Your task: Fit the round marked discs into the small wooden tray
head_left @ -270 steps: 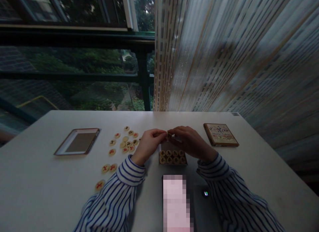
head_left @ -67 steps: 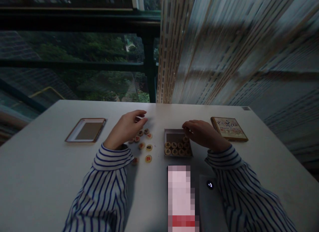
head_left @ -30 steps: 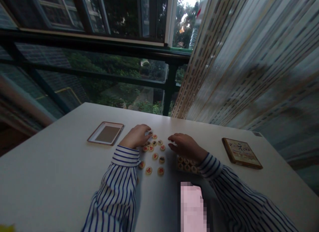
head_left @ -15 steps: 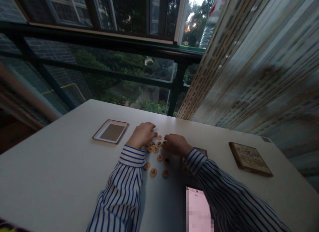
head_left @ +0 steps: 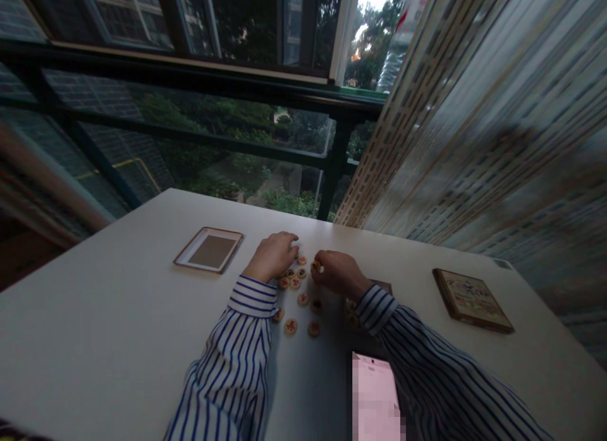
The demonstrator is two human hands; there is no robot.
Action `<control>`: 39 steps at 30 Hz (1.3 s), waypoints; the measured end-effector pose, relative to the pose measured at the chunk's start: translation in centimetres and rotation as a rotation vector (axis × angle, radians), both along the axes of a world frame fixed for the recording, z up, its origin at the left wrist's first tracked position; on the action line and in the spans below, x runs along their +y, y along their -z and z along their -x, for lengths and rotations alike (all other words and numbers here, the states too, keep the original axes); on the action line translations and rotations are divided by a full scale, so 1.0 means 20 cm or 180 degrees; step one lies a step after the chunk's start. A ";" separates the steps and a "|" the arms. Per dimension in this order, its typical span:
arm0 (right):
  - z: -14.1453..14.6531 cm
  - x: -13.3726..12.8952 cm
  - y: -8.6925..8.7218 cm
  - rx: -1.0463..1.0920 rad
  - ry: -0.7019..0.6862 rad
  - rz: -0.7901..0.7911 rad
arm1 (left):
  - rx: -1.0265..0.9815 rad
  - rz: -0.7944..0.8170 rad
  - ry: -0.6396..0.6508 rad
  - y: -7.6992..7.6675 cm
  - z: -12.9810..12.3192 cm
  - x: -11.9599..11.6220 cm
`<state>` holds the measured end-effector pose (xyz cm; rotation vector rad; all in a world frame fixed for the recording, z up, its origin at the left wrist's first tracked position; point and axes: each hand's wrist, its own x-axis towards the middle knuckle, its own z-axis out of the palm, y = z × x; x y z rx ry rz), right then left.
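Note:
Several round wooden pieces with red or dark characters lie between my hands, among them a red-marked piece (head_left: pixel 291 326) near the front. My right hand (head_left: pixel 339 271) pinches a dark-marked piece (head_left: pixel 315 265) between thumb and fingertips, at the right of the cluster. On the cluster's far left side, my left hand (head_left: pixel 274 254) rests low with its fingers slightly apart and reaching over the pieces; what lies beneath its palm is hidden. Partly under my right forearm is an open box (head_left: pixel 348 314) with more pieces in it.
A shallow framed tray (head_left: pixel 212 250) lies on the white table (head_left: pixel 118 302) at the left. At the right is a wooden box lid (head_left: pixel 474 300). A phone (head_left: pixel 376 397) lies near the front edge. A curtain (head_left: pixel 455 125) and a railing (head_left: pixel 190 134) stand beyond.
My right hand has raised the dark-marked piece slightly, and it now shows at the fingertips. My left fingers have spread a little. The view has shifted slightly.

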<state>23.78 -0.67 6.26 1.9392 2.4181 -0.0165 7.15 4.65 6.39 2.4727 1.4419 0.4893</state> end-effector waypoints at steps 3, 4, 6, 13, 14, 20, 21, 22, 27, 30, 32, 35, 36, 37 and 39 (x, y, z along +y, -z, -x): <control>-0.02 -0.03 -0.03 0.0074 0.0010 -0.0199 | -0.0126 -0.0002 -0.0039 0.00 -0.03 0.00; -0.03 -0.04 -0.04 0.0087 0.0014 -0.0267 | -0.0165 -0.0001 -0.0056 -0.01 -0.04 -0.01; -0.04 -0.07 -0.06 0.0109 0.0015 -0.0423 | -0.0230 -0.0003 -0.0055 -0.01 -0.06 -0.02; -0.12 -0.13 -0.08 0.0413 0.0019 -0.0882 | -0.0775 0.0101 0.0242 -0.04 -0.15 -0.07; -0.14 -0.14 -0.08 0.0489 0.0020 -0.0930 | -0.0867 0.0156 0.0295 -0.04 -0.16 -0.08; -0.21 -0.22 -0.08 0.0842 -0.0007 -0.1205 | -0.1389 0.0465 0.0610 -0.08 -0.23 -0.14; -0.22 -0.23 -0.08 0.0869 -0.0015 -0.1239 | -0.1459 0.0515 0.0646 -0.08 -0.24 -0.15; -0.22 -0.24 -0.08 0.0893 -0.0022 -0.1270 | -0.1515 0.0580 0.0679 -0.08 -0.25 -0.15; -0.25 -0.29 -0.09 0.0949 -0.0046 -0.1414 | -0.1647 0.1057 0.0820 -0.08 -0.29 -0.18; -0.28 -0.31 -0.08 0.0952 -0.0048 -0.1522 | -0.1687 0.1216 0.0913 -0.08 -0.31 -0.20; -0.29 -0.31 -0.08 0.0950 -0.0072 -0.1606 | -0.1740 0.1324 0.0979 -0.09 -0.33 -0.22; -0.32 -0.33 -0.07 0.0931 -0.0090 -0.1677 | -0.1797 0.1466 0.1047 -0.11 -0.35 -0.24; -0.33 -0.33 -0.07 0.0925 -0.0090 -0.1673 | -0.1819 0.1511 0.1059 -0.11 -0.36 -0.24; -0.33 -0.34 -0.07 0.0922 -0.0096 -0.1665 | -0.1848 0.1559 0.1073 -0.11 -0.36 -0.25; -0.35 -0.35 -0.07 0.0911 -0.0126 -0.1624 | -0.1908 0.1637 0.1134 -0.10 -0.37 -0.25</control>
